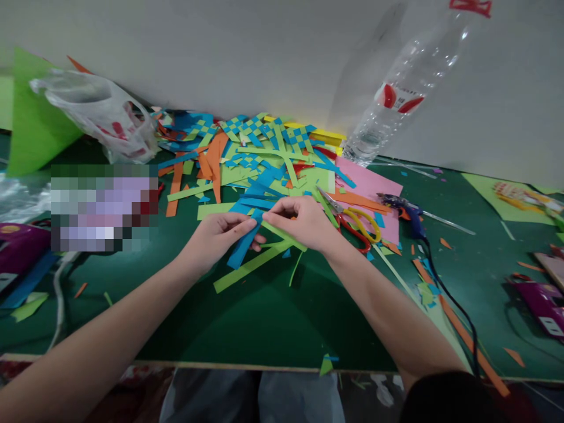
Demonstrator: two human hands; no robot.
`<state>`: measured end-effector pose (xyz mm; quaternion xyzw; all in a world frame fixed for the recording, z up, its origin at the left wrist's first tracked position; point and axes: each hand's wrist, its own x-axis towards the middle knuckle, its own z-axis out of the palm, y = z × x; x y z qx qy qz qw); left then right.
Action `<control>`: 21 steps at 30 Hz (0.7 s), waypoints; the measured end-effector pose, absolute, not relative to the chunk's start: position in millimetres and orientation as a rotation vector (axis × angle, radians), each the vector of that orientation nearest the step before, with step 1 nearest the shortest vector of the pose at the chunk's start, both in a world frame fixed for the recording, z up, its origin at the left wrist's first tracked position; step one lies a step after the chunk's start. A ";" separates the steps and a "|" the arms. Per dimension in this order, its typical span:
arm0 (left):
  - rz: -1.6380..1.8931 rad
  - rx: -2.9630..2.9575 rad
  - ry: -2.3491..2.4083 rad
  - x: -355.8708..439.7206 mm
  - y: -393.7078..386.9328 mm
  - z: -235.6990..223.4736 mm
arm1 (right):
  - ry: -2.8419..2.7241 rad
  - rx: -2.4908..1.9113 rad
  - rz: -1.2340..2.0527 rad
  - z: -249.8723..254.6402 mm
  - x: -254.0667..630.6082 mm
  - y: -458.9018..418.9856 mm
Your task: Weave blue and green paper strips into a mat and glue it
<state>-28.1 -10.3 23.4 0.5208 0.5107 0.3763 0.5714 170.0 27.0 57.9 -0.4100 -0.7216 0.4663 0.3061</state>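
Observation:
My left hand [215,238] pinches blue paper strips [240,249] between thumb and fingers, just above the table. Close beside it, my right hand [311,222] has thumb and forefinger pressed together on the end of a green paper strip [284,234], which meets the blue strips. Another green strip [249,269] slants below the hands; whether it is joined to the held ones I cannot tell. Scissors [355,222] with red and yellow handles lie right of my right hand. Beyond the hands is a heap of blue-green woven paper pieces [251,129] and loose strips.
A clear plastic bottle [399,97] leans at the back wall. A blue glue gun [409,217] with a cord lies to the right, near pink paper [365,176]. At left are a white plastic bag [103,114] and a blurred-out object [103,208]. Scraps litter the green table [247,329].

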 end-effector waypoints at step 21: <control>0.954 1.210 1.173 -31.1 -7.9 17.4 | -1.908 -0.953 1.098 53.7 168.3 25.0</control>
